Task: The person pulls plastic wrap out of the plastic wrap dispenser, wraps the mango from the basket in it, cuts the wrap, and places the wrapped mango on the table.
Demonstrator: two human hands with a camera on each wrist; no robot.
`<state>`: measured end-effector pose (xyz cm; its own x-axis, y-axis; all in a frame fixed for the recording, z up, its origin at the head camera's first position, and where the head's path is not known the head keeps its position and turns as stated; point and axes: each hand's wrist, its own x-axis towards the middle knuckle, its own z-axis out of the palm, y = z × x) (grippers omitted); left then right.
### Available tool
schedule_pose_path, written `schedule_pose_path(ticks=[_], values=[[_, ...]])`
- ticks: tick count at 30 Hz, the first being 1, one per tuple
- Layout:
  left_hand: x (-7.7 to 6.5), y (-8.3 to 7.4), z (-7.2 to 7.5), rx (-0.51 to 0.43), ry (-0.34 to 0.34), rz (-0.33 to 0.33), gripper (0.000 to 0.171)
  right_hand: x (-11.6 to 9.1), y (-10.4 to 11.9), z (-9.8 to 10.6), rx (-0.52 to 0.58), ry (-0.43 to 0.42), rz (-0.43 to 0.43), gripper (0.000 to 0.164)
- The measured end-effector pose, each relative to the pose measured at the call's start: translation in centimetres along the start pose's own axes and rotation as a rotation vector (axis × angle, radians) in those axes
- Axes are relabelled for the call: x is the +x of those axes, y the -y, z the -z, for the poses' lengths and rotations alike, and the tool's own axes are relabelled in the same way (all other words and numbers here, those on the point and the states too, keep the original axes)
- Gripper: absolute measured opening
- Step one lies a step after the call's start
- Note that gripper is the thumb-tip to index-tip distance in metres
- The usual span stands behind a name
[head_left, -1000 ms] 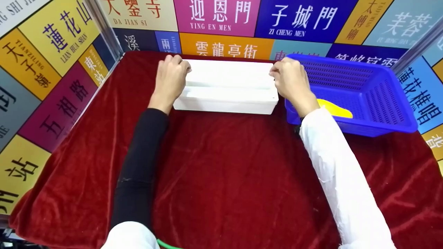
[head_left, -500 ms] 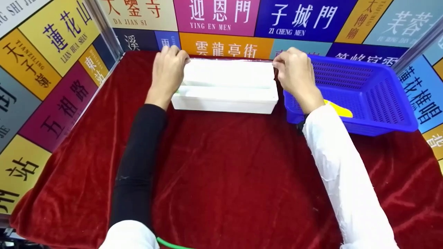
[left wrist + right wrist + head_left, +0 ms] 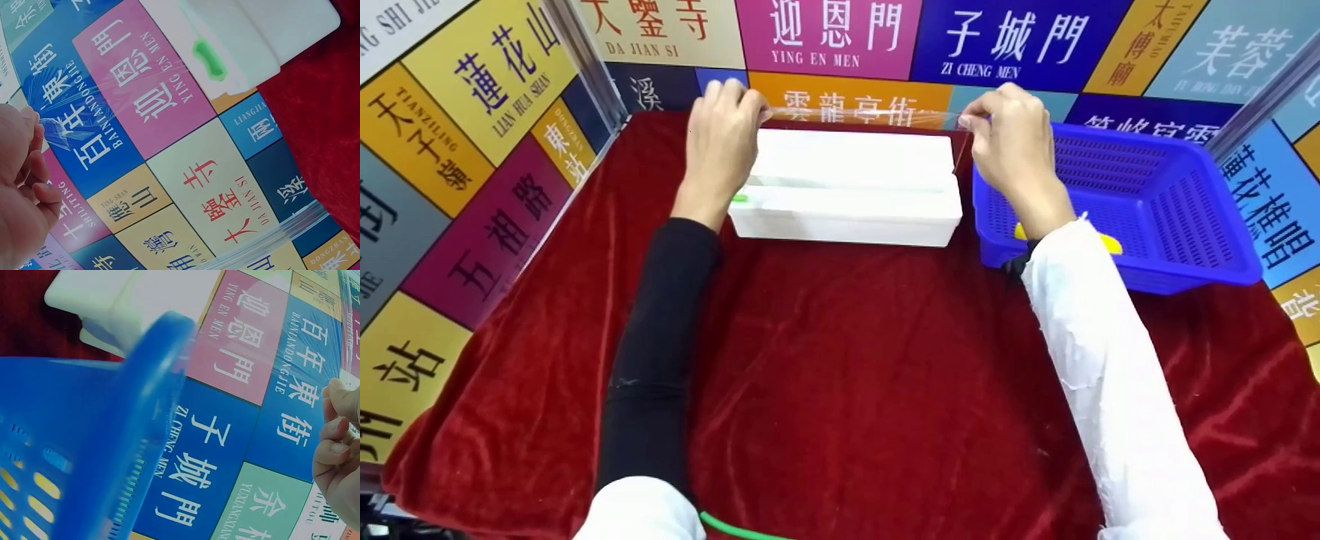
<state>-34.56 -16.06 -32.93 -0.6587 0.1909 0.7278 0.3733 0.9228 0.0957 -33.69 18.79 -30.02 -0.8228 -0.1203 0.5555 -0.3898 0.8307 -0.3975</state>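
Observation:
A white cling film dispenser box lies lengthwise at the back of the cloth, a small green slider at its left end. Clear cling film stretches between both hands, above the box's far edge. My left hand pinches the film's left corner between thumb and fingers. At the other corner, my right hand pinches the film the same way. Both wrist views show the transparent sheet creased where the fingertips grip it. How the film leaves the box is hard to see.
A blue perforated plastic basket stands right of the box, close to my right forearm. Inside it lies a yellow object, partly hidden by that wrist. Dark red velvet cloth covers the table. Printed sign panels rise behind.
Both hands have risen and moved away from me, drawing the film up off the box so it shows against the wall. The green slider has come into sight.

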Motion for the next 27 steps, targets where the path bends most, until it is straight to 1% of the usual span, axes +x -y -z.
schedule_pose_path(ticks=[7, 11, 16, 23, 27], values=[[0.8, -0.2, 1.1, -0.004, -0.033, 0.009, 0.034, 0.3, 0.7, 0.9, 0.015, -0.023, 0.003, 0.021], [1.3, -0.5, 1.8, -0.009, -0.031, 0.02, 0.032, 0.6, 1.0, 1.6, 0.01, -0.046, 0.019, 0.021], [2.1, -0.7, 2.6, -0.015, -0.045, 0.015, 0.03, 1.2, 1.6, 2.5, -0.012, -0.068, 0.022, 0.022], [2.9, -0.9, 3.6, -0.01, -0.075, 0.0, 0.036, 1.8, 2.1, 3.7, -0.026, -0.096, 0.032, 0.023], [3.4, -1.1, 4.1, -0.024, -0.082, 0.012, 0.035, 2.1, 2.5, 4.2, -0.03, -0.108, 0.029, 0.025]])
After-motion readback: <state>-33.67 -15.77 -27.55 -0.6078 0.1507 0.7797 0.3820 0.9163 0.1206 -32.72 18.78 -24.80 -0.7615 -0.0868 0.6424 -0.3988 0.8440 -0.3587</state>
